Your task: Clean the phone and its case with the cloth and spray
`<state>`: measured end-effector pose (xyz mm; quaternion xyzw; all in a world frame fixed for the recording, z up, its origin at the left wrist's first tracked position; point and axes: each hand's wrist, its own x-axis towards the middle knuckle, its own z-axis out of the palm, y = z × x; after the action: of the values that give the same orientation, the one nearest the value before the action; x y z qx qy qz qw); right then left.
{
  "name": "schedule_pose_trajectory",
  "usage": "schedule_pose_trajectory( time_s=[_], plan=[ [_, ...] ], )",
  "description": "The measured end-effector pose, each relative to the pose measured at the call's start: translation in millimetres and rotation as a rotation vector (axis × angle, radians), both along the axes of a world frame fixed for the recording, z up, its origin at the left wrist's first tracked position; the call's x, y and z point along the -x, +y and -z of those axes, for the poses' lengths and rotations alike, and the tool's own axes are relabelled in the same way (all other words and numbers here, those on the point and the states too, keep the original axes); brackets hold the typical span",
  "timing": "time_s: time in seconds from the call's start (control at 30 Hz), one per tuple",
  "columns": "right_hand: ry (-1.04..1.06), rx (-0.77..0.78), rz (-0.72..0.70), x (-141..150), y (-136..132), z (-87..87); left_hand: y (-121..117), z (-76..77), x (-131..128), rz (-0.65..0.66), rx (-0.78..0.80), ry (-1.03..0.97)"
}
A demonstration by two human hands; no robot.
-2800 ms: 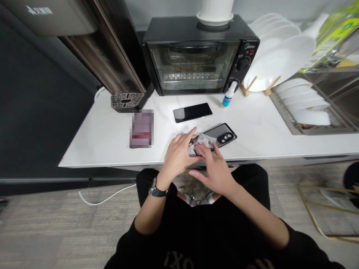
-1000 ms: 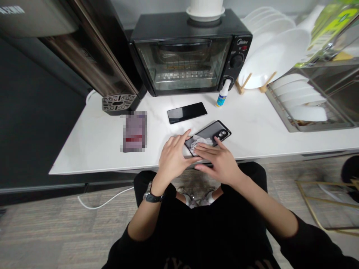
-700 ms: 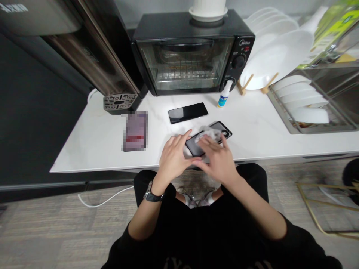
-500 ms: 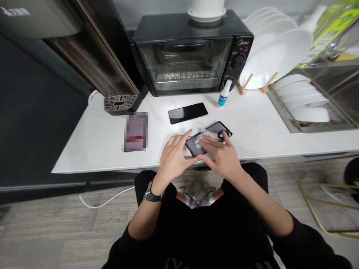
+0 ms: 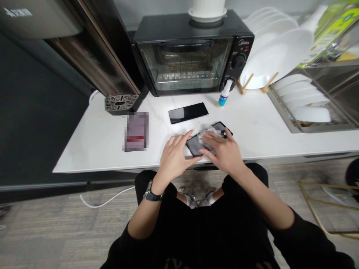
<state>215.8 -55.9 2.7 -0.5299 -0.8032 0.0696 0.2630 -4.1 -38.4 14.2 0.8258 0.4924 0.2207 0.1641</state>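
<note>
A dark-edged, greyish see-through phone case (image 5: 193, 145) lies at a slant near the counter's front edge, its camera cutout at the right end. My left hand (image 5: 174, 156) steadies the case's left end between thumb and fingers. Under the fingers of my right hand (image 5: 226, 154), a crumpled white tissue (image 5: 206, 131) is pressed onto the case's surface. Just behind lies a black phone (image 5: 188, 113), screen up, touched by neither hand. A small white spray bottle (image 5: 223, 98) with a blue and yellow label stands upright to the right of the phone.
A blurred-out purplish packet (image 5: 136, 132) lies left on the white counter (image 5: 92, 149). Behind are a toaster oven (image 5: 187, 63) and a drink dispenser (image 5: 122, 102). On the right, white plates (image 5: 276, 56) stand in a wooden rack beside a sink (image 5: 291, 125) holding bowls.
My right hand and the tissue have shifted slightly to the right and away from me across the case, and the right thumb has moved off the left thumb. The left hand stays nearly still.
</note>
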Motion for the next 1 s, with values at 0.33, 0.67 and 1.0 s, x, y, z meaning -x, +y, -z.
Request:
schedule_pose_trajectory(
  time_s=[0.33,0.67,1.0],
  plan=[
    [0.036,-0.027,-0.13,30,-25,2.5,1,-1.2,0,0.006,0.016,0.004],
    [-0.101,-0.109,0.121,-50,-3,4.4,1,-2.9,-2,0.003,0.025,0.023],
    [-0.026,-0.034,-0.136,-5,-31,-1.4,1,-4.0,-2,0.006,0.043,0.017]
  ],
)
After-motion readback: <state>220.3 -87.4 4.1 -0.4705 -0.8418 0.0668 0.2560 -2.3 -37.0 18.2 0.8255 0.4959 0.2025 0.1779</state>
